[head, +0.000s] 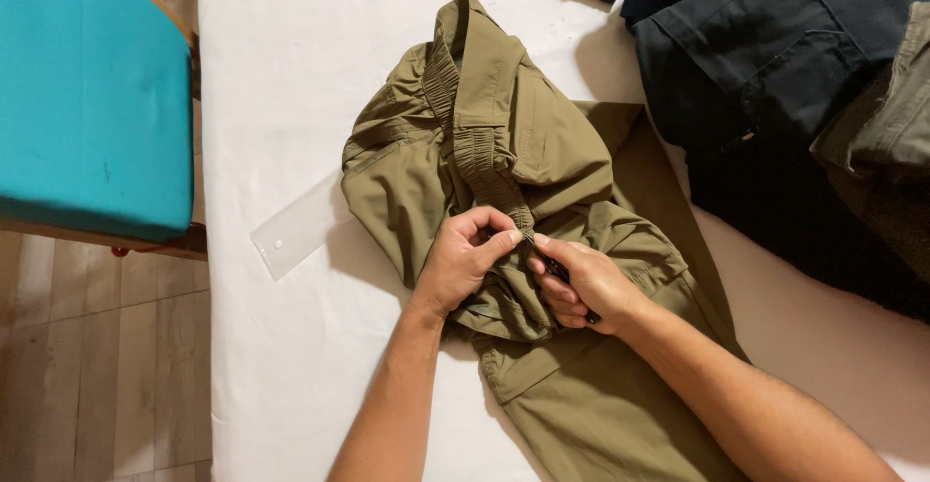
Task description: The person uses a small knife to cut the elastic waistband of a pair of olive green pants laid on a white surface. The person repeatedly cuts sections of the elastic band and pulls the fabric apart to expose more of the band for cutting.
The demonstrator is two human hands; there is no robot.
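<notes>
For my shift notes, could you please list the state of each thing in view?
Olive trousers: crumpled on the table, waistband up.
Left hand: fingers pinching the waistband end.
Right hand: gripping the fabric beside it.
Dark garments: heaped.
Clear plastic strip: flat, partly under the trousers.

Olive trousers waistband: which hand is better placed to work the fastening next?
Probably the right hand: its fingers sit on the dark fastening of the olive trousers, while the left hand pinches the elastic waistband beside it.
</notes>
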